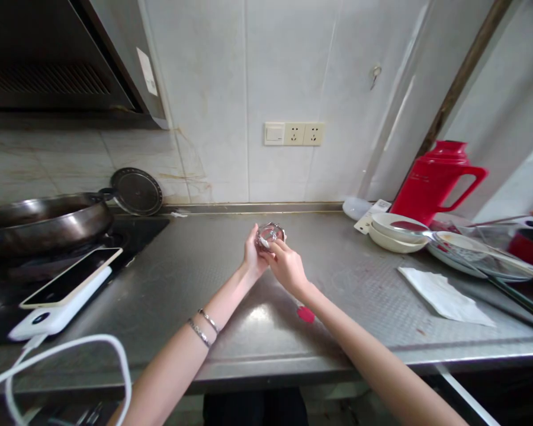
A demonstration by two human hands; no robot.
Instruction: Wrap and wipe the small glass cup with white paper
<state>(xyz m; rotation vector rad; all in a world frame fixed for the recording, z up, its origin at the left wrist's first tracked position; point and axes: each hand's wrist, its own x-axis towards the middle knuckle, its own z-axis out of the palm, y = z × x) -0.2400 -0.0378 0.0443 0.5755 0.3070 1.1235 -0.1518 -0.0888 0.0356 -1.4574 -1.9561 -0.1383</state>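
Over the middle of the steel counter (pixel 231 236), both hands meet at a small round, shiny brownish container (pixel 270 232) with silvery or clear parts in its middle. My left hand (pixel 252 254) is wrapped around its left side and underside, with two silver bracelets (pixel 203 328) on that wrist. From the right, my right hand (pixel 286 263) reaches its front edge with bent, closed fingers. Those fingertips touch the inside or rim; whether they pinch something small there is too unclear to tell. A small red-pink patch or object (pixel 305 313) lies below my right forearm.
A steel pan (pixel 48 225) sits on the black stove at left, a phone (pixel 73 278) and white power bank (pixel 60 305) before it. At right stand a red thermos (pixel 433 183), stacked bowls (pixel 393 242), plates and utensils. A white cloth (pixel 446 296) lies near the front edge.
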